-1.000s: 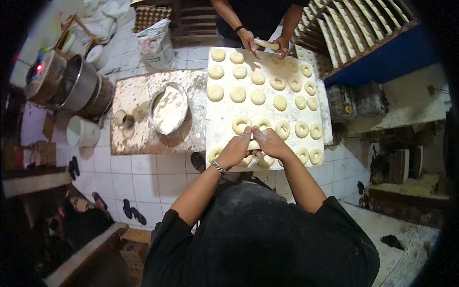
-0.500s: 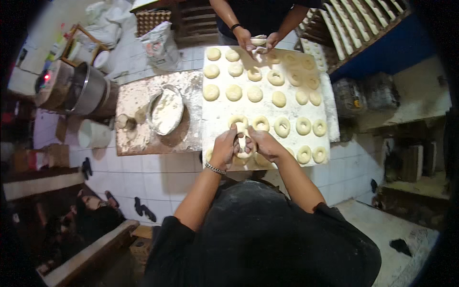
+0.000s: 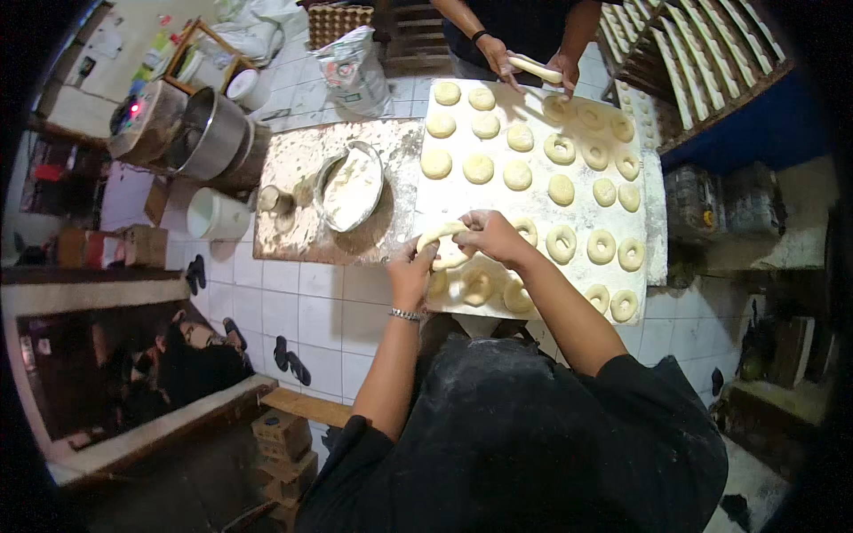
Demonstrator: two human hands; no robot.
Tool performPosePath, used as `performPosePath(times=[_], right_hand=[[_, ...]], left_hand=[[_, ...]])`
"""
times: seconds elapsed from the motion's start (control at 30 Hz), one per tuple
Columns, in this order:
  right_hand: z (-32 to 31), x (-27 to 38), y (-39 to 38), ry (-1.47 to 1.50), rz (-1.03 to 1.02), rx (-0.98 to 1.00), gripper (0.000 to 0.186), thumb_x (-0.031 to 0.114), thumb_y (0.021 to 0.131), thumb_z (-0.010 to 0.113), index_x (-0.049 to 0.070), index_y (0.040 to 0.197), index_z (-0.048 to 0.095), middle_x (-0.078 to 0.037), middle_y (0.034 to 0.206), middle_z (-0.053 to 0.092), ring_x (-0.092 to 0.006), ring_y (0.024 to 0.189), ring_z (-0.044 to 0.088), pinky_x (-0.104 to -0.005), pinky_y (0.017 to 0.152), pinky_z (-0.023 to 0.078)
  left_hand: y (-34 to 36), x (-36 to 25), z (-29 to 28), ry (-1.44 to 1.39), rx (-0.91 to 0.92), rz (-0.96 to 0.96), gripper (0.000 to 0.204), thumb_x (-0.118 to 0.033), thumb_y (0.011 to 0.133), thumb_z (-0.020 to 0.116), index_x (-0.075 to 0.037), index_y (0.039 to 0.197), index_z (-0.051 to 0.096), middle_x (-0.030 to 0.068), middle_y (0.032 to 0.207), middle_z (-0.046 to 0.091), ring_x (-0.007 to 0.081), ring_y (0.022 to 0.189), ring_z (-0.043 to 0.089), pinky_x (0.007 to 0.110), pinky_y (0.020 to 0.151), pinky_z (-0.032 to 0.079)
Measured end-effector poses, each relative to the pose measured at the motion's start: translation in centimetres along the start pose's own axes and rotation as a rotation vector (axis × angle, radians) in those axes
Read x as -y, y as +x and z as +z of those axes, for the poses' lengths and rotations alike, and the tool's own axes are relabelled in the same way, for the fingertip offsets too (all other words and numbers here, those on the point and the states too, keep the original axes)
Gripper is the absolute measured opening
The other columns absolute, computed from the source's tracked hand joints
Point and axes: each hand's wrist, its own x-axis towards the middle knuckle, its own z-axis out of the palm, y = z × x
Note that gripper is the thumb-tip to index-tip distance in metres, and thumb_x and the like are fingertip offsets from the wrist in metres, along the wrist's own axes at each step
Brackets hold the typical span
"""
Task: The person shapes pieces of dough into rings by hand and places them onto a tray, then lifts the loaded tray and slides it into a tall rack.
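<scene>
Both my hands hold a pale dough ring (image 3: 442,233) just above the left edge of a floury white board (image 3: 405,206). My left hand (image 3: 412,268) grips the ring's left side, fingers curled round it. On its other side my right hand (image 3: 494,238) pinches the dough, partly hiding it. Dough rings (image 3: 562,244) with holes lie in rows to the right, and one dough ring (image 3: 478,286) sits below my right wrist. Farther up are rows of flat dough rounds (image 3: 478,169), several with holes.
Across the board, a person's hands (image 3: 560,71) hold a stretched dough ring (image 3: 536,69). A metal bowl of flour (image 3: 354,188) and a small metal container (image 3: 275,201) stand on the floury table left. Beyond are a mixer bowl (image 3: 213,138) and white bucket (image 3: 216,216). Racked trays (image 3: 693,71) stand far right.
My hands have spread apart and shifted left along the board's near side, with the dough ring between them. The other person's dough now shows as a longer, stretched shape. My view has shifted.
</scene>
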Motion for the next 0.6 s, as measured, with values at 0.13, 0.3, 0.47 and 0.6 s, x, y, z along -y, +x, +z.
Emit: performPosePath(times=[0.13,0.3,0.47,0.6], right_hand=[[-1.9,-3.4,3.8,-0.350,-0.155,-0.344,0.045,0.021,0.081,0.081,-0.007,0.113,0.066,-0.012,0.099,0.071,-0.0163,0.088,0.067,-0.0310,0.080,0.055],[-5.3,-4.2,-0.9,-0.337,-0.033,-0.615,0.049,0.022,0.083,0.079,-0.009,0.117,0.063,-0.015,0.102,0.071,-0.0188,0.095,0.067,-0.0313,0.085,0.054],[-4.5,-5.7,-5.9,-0.279,0.210,-0.739,0.044,0.018,0.085,0.077,-0.009,0.117,0.063,-0.010,0.097,0.070,-0.0126,0.088,0.064,-0.0277,0.079,0.053],[-3.9,-3.9,-9.6,-0.340,0.286,-0.657,0.043,0.019,0.085,0.078,-0.007,0.116,0.064,-0.008,0.096,0.070,-0.0125,0.087,0.064,-0.0284,0.079,0.054]], left_hand=[[5.4,-1.1,-2.6,0.730,0.131,0.251,0.035,-0.022,0.087,0.075,0.007,0.106,0.070,0.0147,0.087,0.073,0.0183,0.075,0.067,0.033,0.069,0.052],[8.3,1.5,-8.8,0.660,0.250,0.199,0.047,-0.032,0.084,0.078,0.000,0.116,0.068,0.0136,0.094,0.069,0.0217,0.081,0.067,0.034,0.075,0.053],[9.7,0.1,-5.0,1.043,0.523,0.463,0.046,-0.032,0.079,0.075,-0.015,0.121,0.066,0.0140,0.098,0.066,0.0329,0.085,0.065,0.044,0.074,0.053],[12.2,1.9,-5.2,1.105,0.706,0.630,0.034,-0.032,0.081,0.072,-0.012,0.109,0.068,0.0132,0.091,0.066,0.0353,0.084,0.066,0.047,0.071,0.052]])
